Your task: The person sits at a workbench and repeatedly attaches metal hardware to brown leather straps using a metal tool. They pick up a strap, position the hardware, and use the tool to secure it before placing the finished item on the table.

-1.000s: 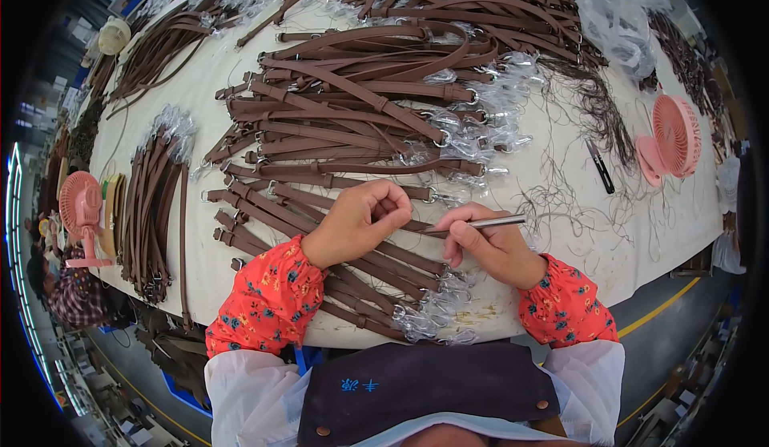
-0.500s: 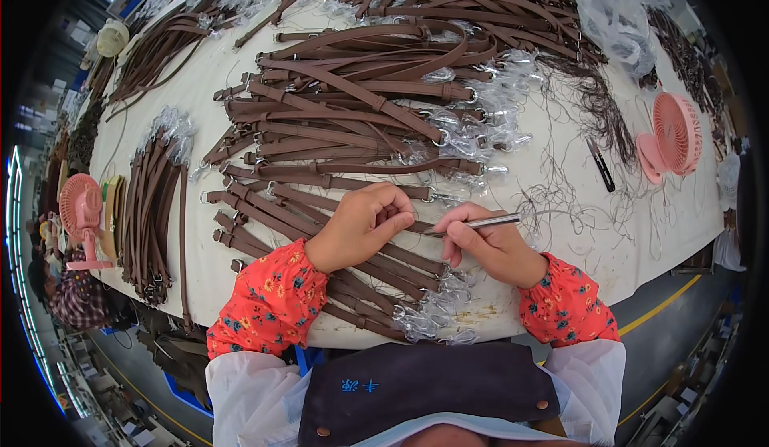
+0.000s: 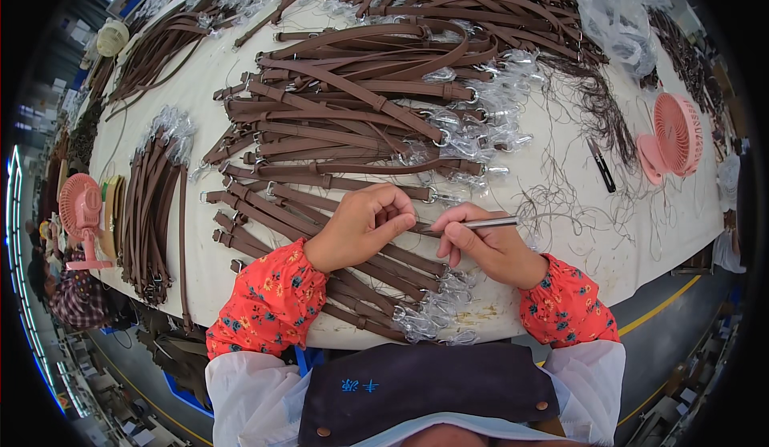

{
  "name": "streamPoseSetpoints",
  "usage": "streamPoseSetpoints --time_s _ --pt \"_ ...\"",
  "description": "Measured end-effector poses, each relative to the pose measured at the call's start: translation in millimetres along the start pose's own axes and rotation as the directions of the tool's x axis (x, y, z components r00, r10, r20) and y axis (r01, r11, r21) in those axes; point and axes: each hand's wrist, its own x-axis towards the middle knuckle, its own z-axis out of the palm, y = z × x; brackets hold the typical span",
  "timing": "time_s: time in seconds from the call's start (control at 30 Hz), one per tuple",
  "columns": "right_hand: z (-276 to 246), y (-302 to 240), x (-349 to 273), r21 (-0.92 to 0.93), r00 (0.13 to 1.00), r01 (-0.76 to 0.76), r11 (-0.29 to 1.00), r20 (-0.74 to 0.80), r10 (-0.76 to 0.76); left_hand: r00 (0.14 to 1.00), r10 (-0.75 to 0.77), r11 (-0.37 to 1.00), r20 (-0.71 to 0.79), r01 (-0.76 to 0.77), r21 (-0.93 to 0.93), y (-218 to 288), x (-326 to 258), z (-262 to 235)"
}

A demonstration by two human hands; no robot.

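Note:
My left hand [image 3: 364, 221] is closed in a pinch above the near brown straps [image 3: 396, 261]. Its curled fingers hide what lies between them, and a bit of brown strap shows by the fingertips. Just to the right, my right hand [image 3: 485, 247] grips a slim, pen-shaped silver metal tool [image 3: 495, 223]. The tool's narrow end points left at the left fingertips. Under and around both hands lie several brown straps with metal buckles, their right ends wrapped in clear plastic [image 3: 436, 307].
More brown straps [image 3: 344, 118] are heaped beyond my hands, with another bundle [image 3: 152, 207] at left. Loose dark threads [image 3: 561, 207] and a black pen-like cutter [image 3: 601, 165] lie at right. Pink fans stand at left [image 3: 82, 211] and right [image 3: 675, 134].
The metal tool and the right fingertips have shifted slightly left, closer to my left fingertips. My left hand has hardly moved.

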Motion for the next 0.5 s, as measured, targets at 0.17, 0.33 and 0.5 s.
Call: streamPoseSetpoints --time_s 0.17,0.33,0.5 --pt "0.0 0.3 -0.4 -0.003 1.000 0.000 1.000 -0.003 0.000 1.000 -0.003 1.000 0.008 0.004 -0.029 -2.2 0.4 0.2" --pt "0.0 -3.0 -0.5 -0.006 1.000 0.012 1.000 -0.002 -0.012 0.995 -0.027 0.983 -0.100 0.009 -0.182 -10.0 -0.2 5.5" --pt "-2.0 0.0 -5.5 0.081 0.996 0.088 0.993 -0.015 -0.087 0.972 0.019 0.933 -0.234 -0.102 -0.346 -8.4 -0.6 -0.3"
